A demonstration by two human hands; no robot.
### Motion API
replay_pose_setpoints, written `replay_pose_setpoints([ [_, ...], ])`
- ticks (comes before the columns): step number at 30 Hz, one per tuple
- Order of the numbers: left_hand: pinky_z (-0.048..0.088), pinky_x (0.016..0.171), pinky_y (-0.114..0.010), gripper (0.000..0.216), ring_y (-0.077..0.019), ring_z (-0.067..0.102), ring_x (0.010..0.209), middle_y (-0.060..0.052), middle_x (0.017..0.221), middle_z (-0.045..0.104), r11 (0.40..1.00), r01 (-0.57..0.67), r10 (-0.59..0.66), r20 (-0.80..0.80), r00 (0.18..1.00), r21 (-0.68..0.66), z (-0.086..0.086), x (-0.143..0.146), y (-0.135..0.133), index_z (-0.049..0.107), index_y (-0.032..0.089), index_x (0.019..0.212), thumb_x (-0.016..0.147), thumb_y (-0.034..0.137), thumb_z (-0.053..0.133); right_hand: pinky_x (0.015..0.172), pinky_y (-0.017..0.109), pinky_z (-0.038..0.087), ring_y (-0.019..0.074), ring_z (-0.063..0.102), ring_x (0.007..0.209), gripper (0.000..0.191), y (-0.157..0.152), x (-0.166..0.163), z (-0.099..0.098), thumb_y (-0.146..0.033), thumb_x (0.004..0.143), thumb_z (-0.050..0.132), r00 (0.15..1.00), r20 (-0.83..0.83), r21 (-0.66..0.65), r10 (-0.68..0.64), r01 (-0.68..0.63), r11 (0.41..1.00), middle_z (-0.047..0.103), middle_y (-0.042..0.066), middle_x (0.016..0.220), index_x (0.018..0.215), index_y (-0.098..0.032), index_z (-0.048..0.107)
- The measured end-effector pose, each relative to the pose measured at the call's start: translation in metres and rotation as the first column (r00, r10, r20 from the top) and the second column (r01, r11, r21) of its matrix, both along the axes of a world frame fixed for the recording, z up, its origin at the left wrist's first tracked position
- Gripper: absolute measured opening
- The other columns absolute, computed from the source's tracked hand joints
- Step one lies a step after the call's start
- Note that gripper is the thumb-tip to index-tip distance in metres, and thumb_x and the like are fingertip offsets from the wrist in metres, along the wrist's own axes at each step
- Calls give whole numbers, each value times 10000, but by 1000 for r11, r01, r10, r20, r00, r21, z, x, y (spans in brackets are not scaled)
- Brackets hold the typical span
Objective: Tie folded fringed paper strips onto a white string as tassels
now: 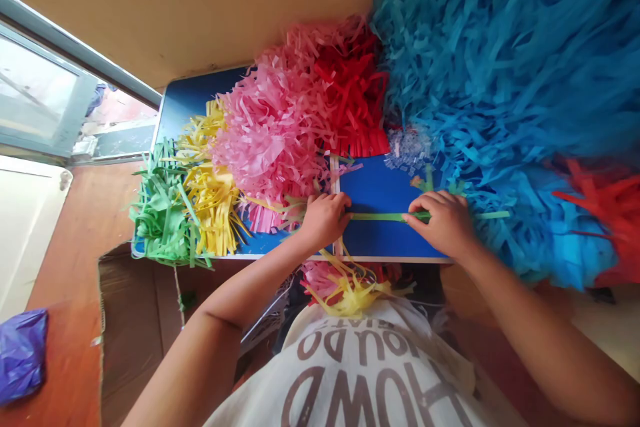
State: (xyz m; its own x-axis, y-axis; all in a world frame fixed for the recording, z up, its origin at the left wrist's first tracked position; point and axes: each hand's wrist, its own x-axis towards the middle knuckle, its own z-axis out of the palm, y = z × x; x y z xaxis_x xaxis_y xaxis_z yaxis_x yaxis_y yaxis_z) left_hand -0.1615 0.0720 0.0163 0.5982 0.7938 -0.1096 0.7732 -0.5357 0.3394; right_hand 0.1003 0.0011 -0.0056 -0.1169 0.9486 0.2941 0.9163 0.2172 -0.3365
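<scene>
A thin green paper strip (377, 217) runs level between my two hands, low over the blue table (385, 243). My left hand (325, 219) pinches its left part, close to the pink paper fringe (275, 127). At the other side, my right hand (445, 221) grips the strip with thumb and fingers, and a pale green end sticks out beyond it over the light-blue paper fringe (500, 100). Small green and orange paper bits (427, 180) show just behind the right hand. Yellow and pink paper strips (355, 290) lie at my lap below the table edge.
Red fringe (357, 100), yellow fringe (213, 193) and green fringe (165, 213) are heaped along the table. Whitish shreds (413, 148) lie by the blue heap. More red paper (610, 220) is at right. A cardboard box (130, 327) and purple bag (23, 357) are at lower left.
</scene>
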Motion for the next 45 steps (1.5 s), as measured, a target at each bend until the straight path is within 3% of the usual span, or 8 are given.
replay_pose_setpoints([
  [6, 300, 874, -426, 206, -227, 540, 978, -30, 1004, 694, 883, 352, -350, -65, 935, 312, 0, -1, -6, 738, 298, 972, 984, 291, 532, 946, 410, 244, 174, 575, 933, 136, -1, -25, 17, -168, 923, 605, 947, 187, 159, 262, -292, 943, 739, -20, 894, 853, -234, 701],
  [11, 298, 886, -424, 259, -207, 536, 905, -41, 888, 679, 792, 352, -366, -72, 928, 499, -7, 8, -11, 694, 200, 824, 985, 243, 495, 910, 383, 248, 155, 560, 870, 202, 10, -26, 8, -168, 960, 549, 932, 210, 166, 294, -331, 929, 732, -11, 835, 814, -206, 683],
  [18, 295, 889, -415, 239, -186, 528, 815, -23, 764, 631, 767, 282, -320, -37, 947, 576, -16, 19, -11, 658, 191, 805, 979, 209, 495, 915, 401, 254, 188, 573, 918, 92, 14, -38, 10, -258, 936, 621, 950, 196, 180, 241, -277, 944, 740, 25, 946, 962, -219, 700],
  [25, 303, 879, -415, 272, -185, 545, 834, -31, 821, 652, 825, 241, -266, -24, 964, 512, -20, 7, -18, 670, 195, 876, 1011, 200, 435, 903, 390, 258, 169, 590, 910, 180, 4, -40, 5, -168, 953, 575, 953, 195, 200, 232, -270, 942, 748, -13, 858, 869, -249, 712],
  [29, 325, 888, -424, 239, -202, 559, 906, -53, 948, 684, 921, 224, -237, 2, 972, 320, -17, -10, -18, 696, 226, 995, 1013, 244, 458, 884, 384, 294, 174, 604, 901, 148, 3, -19, -1, -235, 930, 628, 972, 100, 122, 211, -222, 967, 749, -10, 868, 832, -269, 733],
  [33, 355, 853, -379, 272, -194, 570, 910, -61, 949, 685, 987, 70, -93, 161, 983, 143, -21, -20, -14, 723, 220, 926, 1002, 348, 496, 800, 353, 351, 187, 593, 843, 196, 9, -9, -7, -327, 908, 646, 983, -64, 11, 172, -171, 985, 715, 21, 827, 749, -246, 725],
  [37, 384, 828, -350, 300, -204, 569, 922, -78, 955, 672, 999, -7, -6, 244, 970, 50, -24, -20, -9, 725, 185, 898, 981, 386, 518, 732, 339, 355, 202, 575, 825, 220, 16, -8, -8, -343, 904, 624, 986, -104, -68, 131, -138, 988, 695, 32, 832, 732, -242, 716],
  [45, 346, 839, -424, 173, -267, 537, 970, -85, 967, 672, 998, -11, 9, 28, 1000, 68, -2, -8, -6, 715, 206, 933, 921, 323, 587, 674, 337, 285, 214, 552, 829, 241, 24, -11, -1, -330, 868, 653, 995, 8, -158, 95, -92, 983, 665, 24, 788, 652, -225, 638],
])
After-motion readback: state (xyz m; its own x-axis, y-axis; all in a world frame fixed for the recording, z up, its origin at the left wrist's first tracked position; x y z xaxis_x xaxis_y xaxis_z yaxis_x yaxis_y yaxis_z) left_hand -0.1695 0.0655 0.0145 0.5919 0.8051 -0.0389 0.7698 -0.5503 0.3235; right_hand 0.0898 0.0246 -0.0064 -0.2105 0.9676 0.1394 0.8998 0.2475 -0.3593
